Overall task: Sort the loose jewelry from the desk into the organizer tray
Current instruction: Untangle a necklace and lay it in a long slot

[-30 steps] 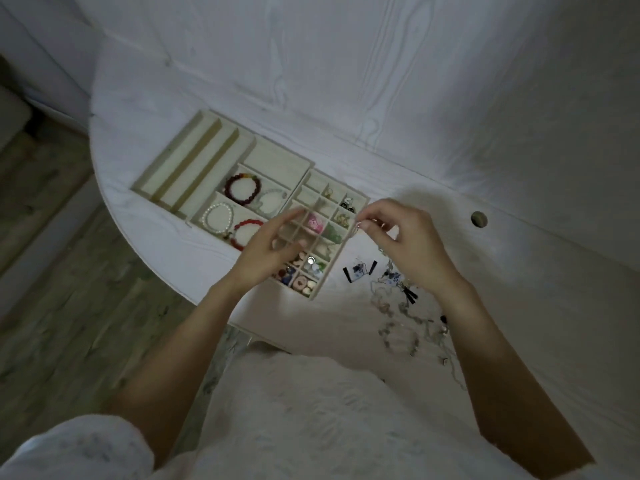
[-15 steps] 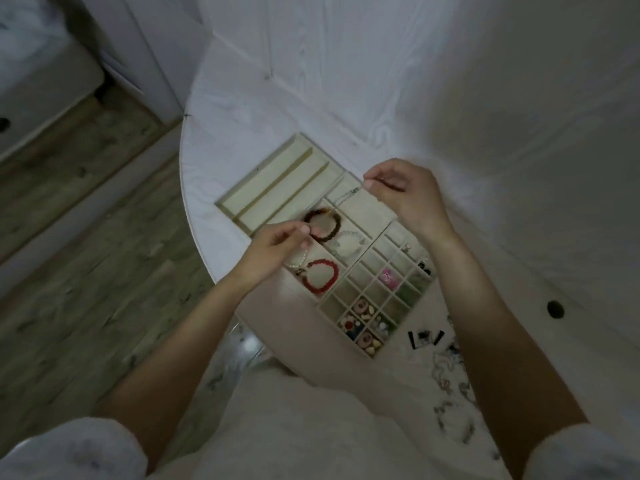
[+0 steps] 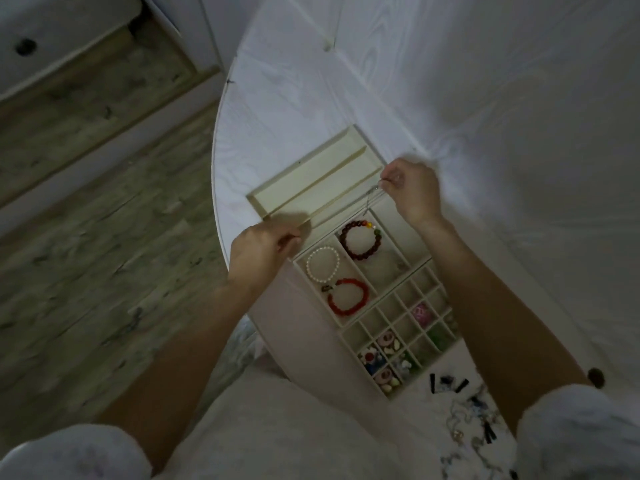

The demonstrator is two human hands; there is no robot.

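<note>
Silver and very thin, one chain (image 3: 372, 197) is stretched over the long slots at the far end of the organizer tray (image 3: 277, 194), and it is so fine and blurred that only the stretch near the right hand (image 3: 414, 192) shows plainly. That hand pinches the chain's far end between thumb and fingertips, above the far corner of the slots, and a short piece hangs down from the pinch toward the square compartments. The left hand (image 3: 263, 249) has its fingers curled at the near end of the same slots, at the tray's near-left edge; I cannot tell whether it grips the chain's other end or nothing at all. Three long slots lie side by side in the tray, none with anything clear in it apart from the chain. Just beyond the hands sit three bracelets in the square compartments: one of dark brown beads (image 3: 362, 240) with a few coloured ones, one of white pearls (image 3: 322, 264), and one of red beads (image 3: 348, 296). Nearer the person is a grid of small cells (image 3: 398, 337) holding beads and charms too small to count. One loose heap of jewelry (image 3: 467, 417) lies on the white desk (image 3: 277, 98) just beside the grid, under the right forearm.
</note>
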